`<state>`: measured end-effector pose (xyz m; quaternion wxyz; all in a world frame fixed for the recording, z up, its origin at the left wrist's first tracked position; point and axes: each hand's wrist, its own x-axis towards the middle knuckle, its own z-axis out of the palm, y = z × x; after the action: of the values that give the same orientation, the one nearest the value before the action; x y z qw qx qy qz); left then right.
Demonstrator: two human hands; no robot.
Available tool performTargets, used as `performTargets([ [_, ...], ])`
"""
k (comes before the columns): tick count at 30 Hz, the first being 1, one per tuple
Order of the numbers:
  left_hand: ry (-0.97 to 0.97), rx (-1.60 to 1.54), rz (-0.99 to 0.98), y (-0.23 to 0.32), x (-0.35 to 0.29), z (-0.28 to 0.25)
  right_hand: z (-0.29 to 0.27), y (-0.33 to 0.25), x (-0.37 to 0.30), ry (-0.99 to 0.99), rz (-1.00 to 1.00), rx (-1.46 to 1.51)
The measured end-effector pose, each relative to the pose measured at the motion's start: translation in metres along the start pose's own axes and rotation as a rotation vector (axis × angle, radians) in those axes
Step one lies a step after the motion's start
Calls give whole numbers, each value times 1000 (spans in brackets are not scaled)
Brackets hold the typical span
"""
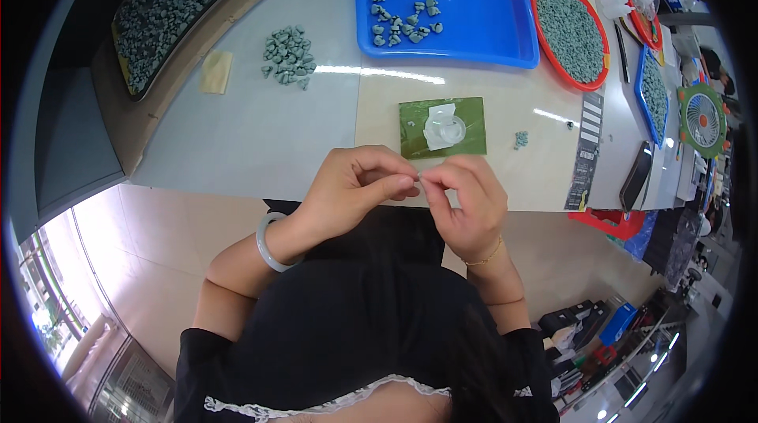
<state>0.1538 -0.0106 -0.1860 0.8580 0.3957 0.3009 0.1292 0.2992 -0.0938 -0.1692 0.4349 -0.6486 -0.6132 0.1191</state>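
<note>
My left hand [365, 185] and my right hand [467, 200] meet over the table's near edge, fingertips pinched together. Whatever lies between the fingertips is too small to make out. Just beyond them, a green sheet [470, 127] lies on the table, with a small clear round dish [446, 132] and a white scrap of paper [440, 114] on it. A tiny cluster of grey-green pieces [521, 140] sits to the right of the sheet. Farther left is a loose pile of larger grey-green pieces [290, 56], beside a pale yellow square [215, 72].
A blue tray [482, 28] holding several grey-green clumps stands at the back. Right of it is a red round tray [540, 48] full of small pieces. A dark tray [170, 20] of pieces fills the far left. A black case [636, 177] and a green fan [702, 120] are at right.
</note>
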Motion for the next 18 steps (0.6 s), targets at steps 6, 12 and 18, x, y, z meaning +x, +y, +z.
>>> performTargets([
  [6, -28, 32, 81, 1, -5, -7, 8, 0, -6, -3, -59, -12],
  [12, -78, 42, 3, 0, -7, -10, 4, 6, -5, -127, 97, 280],
  [18, -76, 71, -10, 4, -8, -9, 3, 10, -9, -109, 8, 220],
])
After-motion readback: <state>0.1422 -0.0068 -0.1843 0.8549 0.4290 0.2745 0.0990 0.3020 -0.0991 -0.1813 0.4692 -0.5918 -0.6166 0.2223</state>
